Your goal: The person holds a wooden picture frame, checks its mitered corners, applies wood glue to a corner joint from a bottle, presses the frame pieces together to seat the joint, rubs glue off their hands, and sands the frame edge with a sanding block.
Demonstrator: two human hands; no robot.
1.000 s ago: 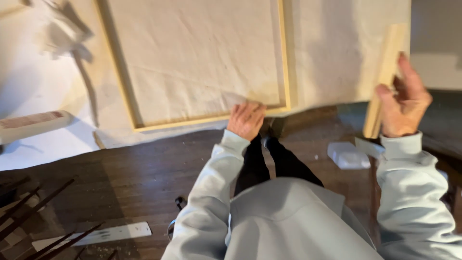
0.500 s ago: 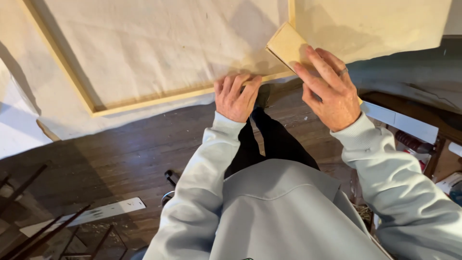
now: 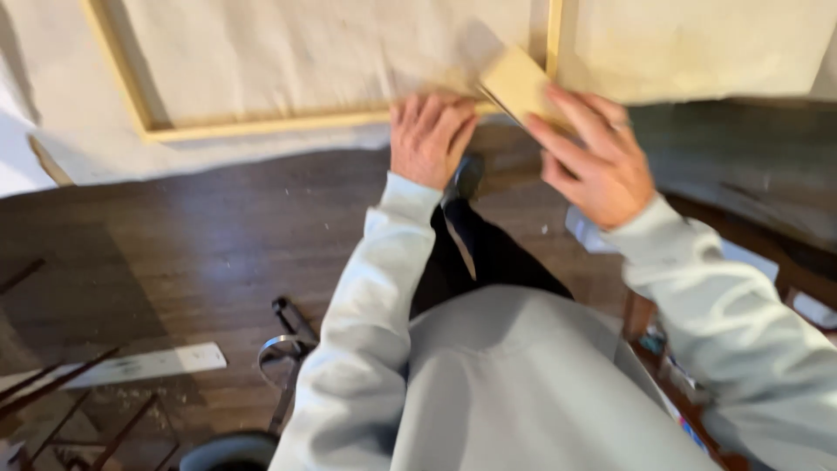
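Head view. Since a second ago the right hand (image 3: 593,161) has brought the pale flat wooden block (image 3: 520,85) down from where it stood upright, well off to the right of the light wooden stretcher frame (image 3: 261,126). The block now lies tilted against the frame's lower right corner. Half a second ago it was already at that corner; little has shifted since.

Right-hand grip: fingers spread over the block's near end, holding it against the corner. The left hand (image 3: 429,139) stays flat, fingers together, pressing on the frame's bottom bar just left of the block; its grip closes on nothing.

The frame rests on cream canvas cloth (image 3: 288,52), which spreads past the frame on all sides.

Below the frame lies dark wooden floor (image 3: 192,253). A pale flat strip (image 3: 131,366) lies on the floor, well below the frame's left end. Dark thin rods (image 3: 52,392) sit by it.

No containers can be made out; the right edge is blurred.
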